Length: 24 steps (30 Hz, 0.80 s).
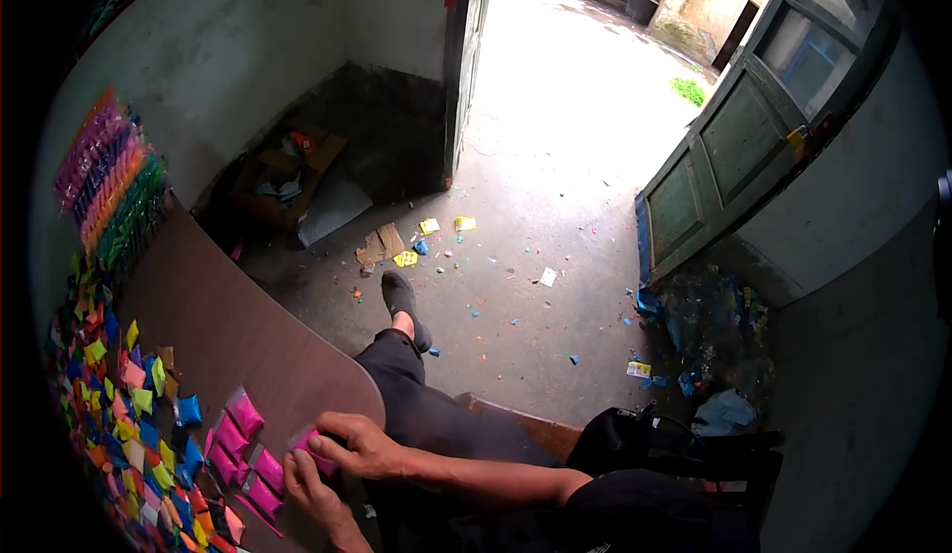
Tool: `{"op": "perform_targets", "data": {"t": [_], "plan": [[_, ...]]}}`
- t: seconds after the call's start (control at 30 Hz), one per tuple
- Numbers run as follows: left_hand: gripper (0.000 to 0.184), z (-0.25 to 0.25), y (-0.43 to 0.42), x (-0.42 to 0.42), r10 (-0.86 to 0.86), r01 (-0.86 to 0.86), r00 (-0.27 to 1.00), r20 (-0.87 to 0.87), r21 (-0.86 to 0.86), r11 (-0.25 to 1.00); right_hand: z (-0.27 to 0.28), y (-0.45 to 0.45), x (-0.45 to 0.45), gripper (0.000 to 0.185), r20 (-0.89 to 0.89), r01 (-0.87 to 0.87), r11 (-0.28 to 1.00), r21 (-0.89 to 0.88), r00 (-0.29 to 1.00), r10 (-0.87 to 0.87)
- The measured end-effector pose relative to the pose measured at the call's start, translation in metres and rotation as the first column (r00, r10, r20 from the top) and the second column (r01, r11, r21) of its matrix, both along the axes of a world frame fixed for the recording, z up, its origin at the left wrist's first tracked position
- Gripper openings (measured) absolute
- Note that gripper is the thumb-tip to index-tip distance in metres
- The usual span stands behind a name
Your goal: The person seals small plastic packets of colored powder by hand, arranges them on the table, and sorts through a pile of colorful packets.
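At the table's near edge, my right hand (pixel 359 444) pinches a small pink packet (pixel 319 454) with clear plastic edges. My left hand (pixel 311 491) is closed on the lower side of the same packet, so both hands hold it together. Fingers cover part of the packet. Just left of my hands, several similar pink packets (pixel 246 412) lie in groups on the brown table (pixel 248 325). Beside them sits a blue packet (pixel 187 410).
A large heap of multicoloured packets (pixel 129 434) covers the table's left side, with bundled packet strips (pixel 114 176) behind. Scraps litter the floor (pixel 506 305). A cardboard box (pixel 288 181) stands by the wall, a rubbish pile (pixel 714 345) by the open door (pixel 734 156). A black bag (pixel 620 439) is at right.
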State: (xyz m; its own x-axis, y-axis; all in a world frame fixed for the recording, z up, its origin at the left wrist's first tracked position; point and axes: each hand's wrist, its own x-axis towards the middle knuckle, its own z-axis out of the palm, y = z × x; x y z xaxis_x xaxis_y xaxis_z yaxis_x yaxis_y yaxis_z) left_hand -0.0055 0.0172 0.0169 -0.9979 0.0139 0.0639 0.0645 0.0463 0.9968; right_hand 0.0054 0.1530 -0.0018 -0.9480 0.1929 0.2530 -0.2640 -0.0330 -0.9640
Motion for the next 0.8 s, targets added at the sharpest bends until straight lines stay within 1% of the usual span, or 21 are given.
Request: {"op": "perform_targets", "data": {"t": [0.03,0.17,0.23,0.27,0.33,0.37,0.43,0.47,0.53,0.57,0.63,0.77,0.8], "plan": [[0.031,0.001,-0.001,0.000,0.000,0.000,1.000,0.013,0.003,1.000,-0.001,0.000,0.000,0.027,-0.031,0.001,0.999,0.044,1.000,0.000],[0.032,-0.006,-0.005,-0.002,-0.010,0.009,0.999,-0.032,-0.038,0.999,0.000,-0.002,0.001,0.026,-0.024,-0.001,0.998,0.068,1.000,0.003],[0.031,-0.007,-0.005,-0.002,-0.012,0.011,0.999,-0.043,-0.032,0.999,0.010,0.000,0.003,0.023,0.044,-0.009,0.999,0.039,0.999,0.007],[0.031,-0.007,-0.005,-0.001,-0.012,0.011,0.999,-0.043,-0.031,0.999,0.009,-0.001,0.002,0.023,0.045,-0.009,0.999,0.039,0.999,0.007],[0.030,0.002,0.001,0.002,-0.003,0.002,1.000,-0.025,-0.034,0.999,0.007,-0.002,0.001,0.020,0.005,0.005,0.999,-0.038,1.000,-0.005],[0.030,0.004,0.002,0.003,-0.002,0.001,1.000,-0.025,-0.034,0.999,0.006,-0.003,0.000,0.020,0.005,0.004,0.999,-0.039,1.000,-0.004],[0.027,0.006,0.003,0.004,-0.004,0.001,0.999,0.041,0.055,0.998,0.006,-0.004,0.000,0.020,-0.045,0.058,0.997,-0.053,0.997,-0.061],[0.027,0.004,0.001,0.003,-0.004,0.002,0.999,0.041,0.054,0.999,0.005,-0.005,0.000,0.020,-0.045,0.058,0.997,-0.054,0.997,-0.061],[0.026,-0.001,-0.003,0.000,-0.048,0.048,0.999,-0.023,-0.025,0.999,0.002,-0.005,0.000,0.019,-0.072,0.050,0.999,-0.015,0.996,-0.051],[0.026,-0.002,-0.004,0.000,-0.048,0.048,0.999,-0.023,-0.026,0.999,0.000,-0.005,0.000,0.019,-0.072,0.050,0.999,-0.015,0.996,-0.051],[0.027,-0.002,-0.003,0.000,-0.029,0.027,0.999,-0.033,-0.051,0.998,0.002,-0.002,0.001,0.017,-0.022,-0.004,0.998,0.056,1.000,0.005],[0.027,-0.009,-0.007,0.000,-0.010,0.009,0.999,-0.039,-0.011,1.000,0.010,-0.002,0.002,0.017,-0.048,0.006,0.997,0.077,0.999,-0.002],[0.028,-0.006,-0.006,0.001,-0.011,0.011,1.000,-0.013,0.000,1.000,0.007,-0.003,0.001,0.018,-0.031,-0.003,0.997,0.083,1.000,0.005]]}}
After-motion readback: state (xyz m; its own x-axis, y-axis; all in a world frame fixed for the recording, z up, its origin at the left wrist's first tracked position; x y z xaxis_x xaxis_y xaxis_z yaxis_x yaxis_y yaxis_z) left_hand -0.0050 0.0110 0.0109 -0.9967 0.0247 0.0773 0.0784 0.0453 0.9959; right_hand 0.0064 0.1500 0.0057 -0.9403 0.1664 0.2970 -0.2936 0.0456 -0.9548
